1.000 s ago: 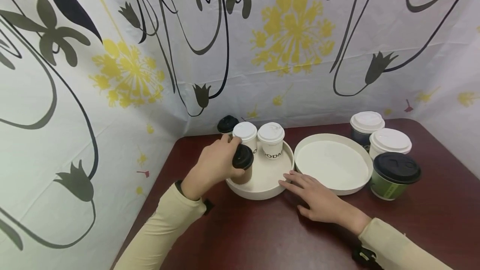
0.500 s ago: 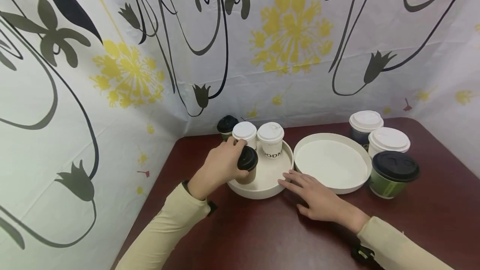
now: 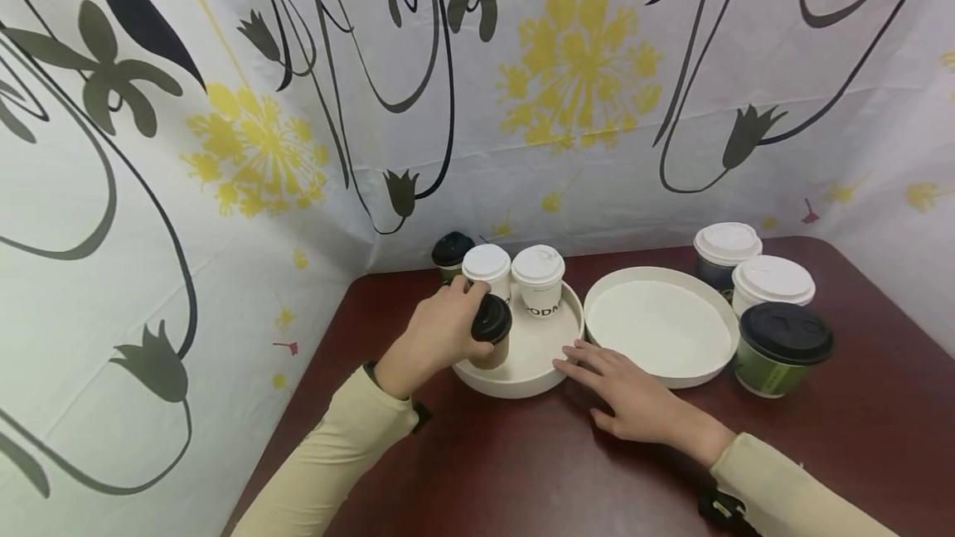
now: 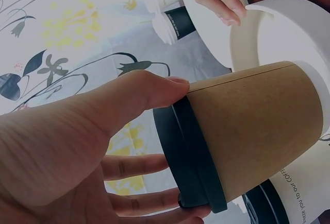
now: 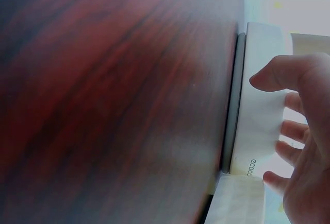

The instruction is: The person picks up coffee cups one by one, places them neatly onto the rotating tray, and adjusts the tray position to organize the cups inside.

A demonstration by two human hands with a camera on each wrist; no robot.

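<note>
My left hand [image 3: 440, 330] holds a brown paper coffee cup [image 4: 258, 131] by its black lid, the thumb on one side and the fingers on the other. The cup stands upright at the left part of a round white tray [image 3: 533, 355]. Behind it on that tray are two white paper cups [image 3: 540, 280] with white lids. My right hand [image 3: 634, 396] has its fingers spread, with the fingertips right at the tray's right rim; in the right wrist view its thumb [image 5: 273, 74] lies over a white tray wall.
A second round white tray [image 3: 664, 321] sits just right of the first. To its right stand a green cup with a black lid [image 3: 779, 350], a white-lidded cup [image 3: 772, 284] and a dark one [image 3: 727, 255]. Another black-lidded cup [image 3: 452, 251] is at the back left, by the patterned cloth [image 3: 582, 189].
Since a second ago, my left hand and the brown cup have shifted slightly right on the tray; over the last half second they barely move. My right hand stays in place.
</note>
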